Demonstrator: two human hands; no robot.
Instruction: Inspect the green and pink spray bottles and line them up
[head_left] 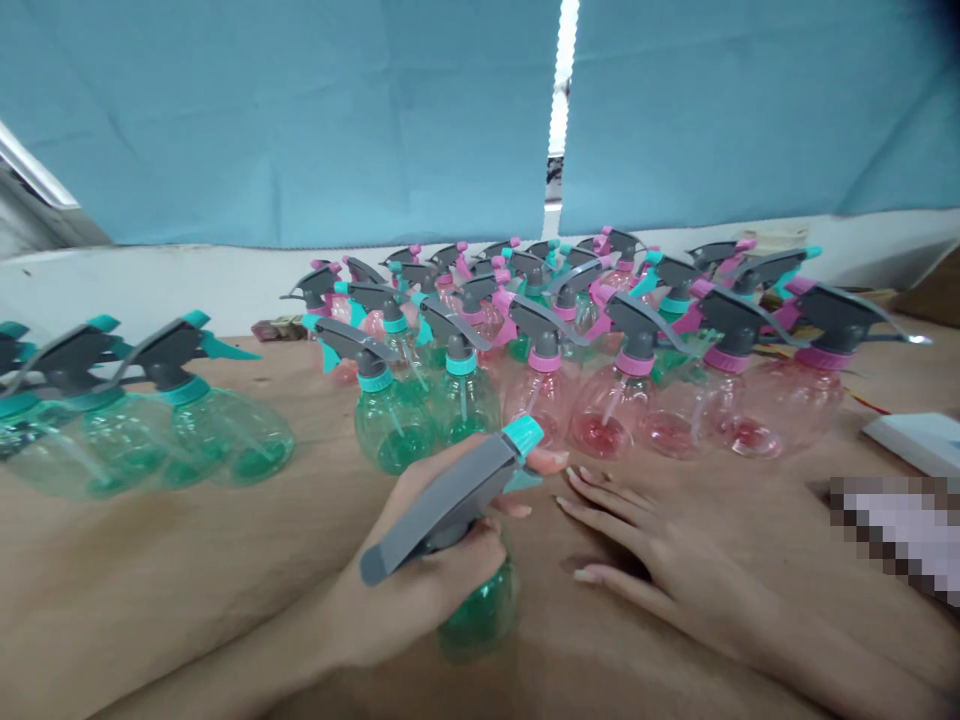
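Your left hand (420,580) wraps the green bottle (480,610) at its neck; it stands roughly upright, nozzle pointing away-right. Your right hand (675,570) lies spread just beside.

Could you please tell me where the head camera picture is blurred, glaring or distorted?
Head view: the green bottles at the left edge are smeared, a bright gap between the blue curtains is blown out, a pixelated patch covers the lower right, and the table edge bows.
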